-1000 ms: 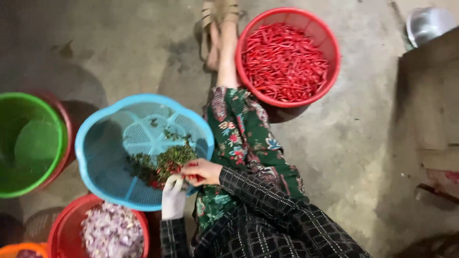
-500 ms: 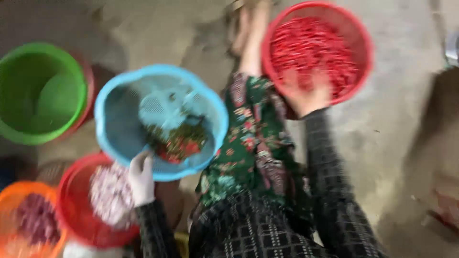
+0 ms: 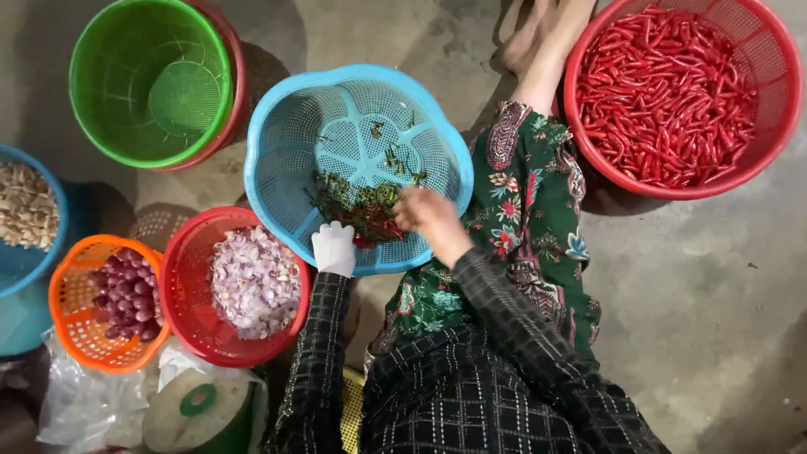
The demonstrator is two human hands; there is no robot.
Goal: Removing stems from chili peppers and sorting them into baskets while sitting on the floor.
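Here the right hand (image 3: 429, 217), bare, has its fingers curled together over the pile of green stems and red chili bits (image 3: 363, 208) in the blue basket (image 3: 286, 134), though whether they pinch anything cannot be told. The left hand (image 3: 334, 248), in a white glove, rests with fingers together on the basket's near rim. Whole red chilies (image 3: 664, 101) fill the red basket (image 3: 786, 71) well apart, beyond the right knee.

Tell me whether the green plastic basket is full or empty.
Empty: the round green plastic basket shows only its bare perforated bottom, with nothing lying inside.
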